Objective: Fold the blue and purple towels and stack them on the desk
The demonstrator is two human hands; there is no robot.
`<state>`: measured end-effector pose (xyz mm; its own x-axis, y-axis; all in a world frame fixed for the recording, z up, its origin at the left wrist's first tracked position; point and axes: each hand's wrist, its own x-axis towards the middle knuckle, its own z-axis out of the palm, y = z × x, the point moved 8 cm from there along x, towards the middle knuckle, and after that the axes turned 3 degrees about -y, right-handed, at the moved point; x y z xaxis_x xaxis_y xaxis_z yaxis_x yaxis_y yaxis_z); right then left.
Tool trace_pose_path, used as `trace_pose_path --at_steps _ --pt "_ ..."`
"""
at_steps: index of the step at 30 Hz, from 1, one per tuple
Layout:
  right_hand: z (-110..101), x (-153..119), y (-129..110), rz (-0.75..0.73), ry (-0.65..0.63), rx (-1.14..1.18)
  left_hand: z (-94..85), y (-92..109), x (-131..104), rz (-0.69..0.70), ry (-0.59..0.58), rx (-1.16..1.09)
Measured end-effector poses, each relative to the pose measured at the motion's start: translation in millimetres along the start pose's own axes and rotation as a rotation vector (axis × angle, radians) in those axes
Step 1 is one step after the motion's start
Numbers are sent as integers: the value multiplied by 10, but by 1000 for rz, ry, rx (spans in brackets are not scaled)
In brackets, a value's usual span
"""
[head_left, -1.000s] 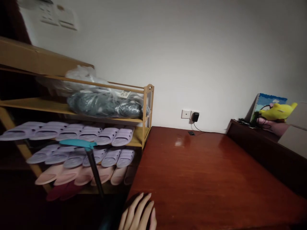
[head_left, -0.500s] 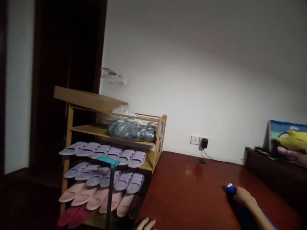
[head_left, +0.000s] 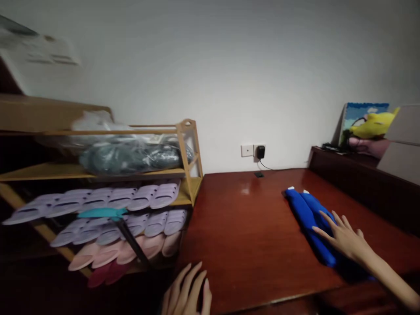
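Observation:
A long blue cloth item (head_left: 306, 218) lies in two side-by-side strips on the right half of the reddish-brown table (head_left: 243, 245), a small white tab at the far end of each. Its exact kind I cannot make out. Over the near right part of the cloth rests my right hand (head_left: 348, 238), fingers spread and palm down; its fingertips seem to touch the fabric. At the table's near left corner is my left hand (head_left: 188, 293), fingers stretched out and slightly apart, holding nothing visible. The bottom of the picture cuts it off.
To the left stands a wooden shoe rack (head_left: 188, 153) with rows of slippers (head_left: 131, 199) and a plastic-wrapped bundle (head_left: 131, 151). A teal-topped pole (head_left: 101, 213) stands before it. A raised dark ledge (head_left: 348, 175) borders the table's right side, with a yellow plush toy (head_left: 374, 127).
My right hand has gone from gripping the cloth's far end to lying spread on its nearer part. Two blue strips now show plainly. More of my left hand is visible, and the view has shifted.

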<state>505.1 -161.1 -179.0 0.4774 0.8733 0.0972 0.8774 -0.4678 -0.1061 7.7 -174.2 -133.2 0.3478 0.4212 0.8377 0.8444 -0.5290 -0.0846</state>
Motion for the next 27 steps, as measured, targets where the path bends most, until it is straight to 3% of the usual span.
trace_pose_path --at_steps 2,5,8,14,19,24,25,27 --pt "63 -287 77 -6 1 -4 3 -1 46 1 -15 -4" --pt "126 -397 57 2 5 -6 4 4 84 15 -10 -9" --pt "145 -210 9 33 -31 -4 -2 6 101 19 -6 1" --pt "177 437 121 97 -95 32 -19 25 112 -12 -32 10" --pt "141 856 213 96 -62 -2 -19 33 98 -39 -43 0" --pt "-133 821 -75 -42 286 -195 -30 37 96 -10 -25 5" --pt "-105 786 -158 -97 302 -198 -31 36 95 1 -18 4" --pt "70 762 -261 -184 205 -169 -30 31 96 21 -7 4"
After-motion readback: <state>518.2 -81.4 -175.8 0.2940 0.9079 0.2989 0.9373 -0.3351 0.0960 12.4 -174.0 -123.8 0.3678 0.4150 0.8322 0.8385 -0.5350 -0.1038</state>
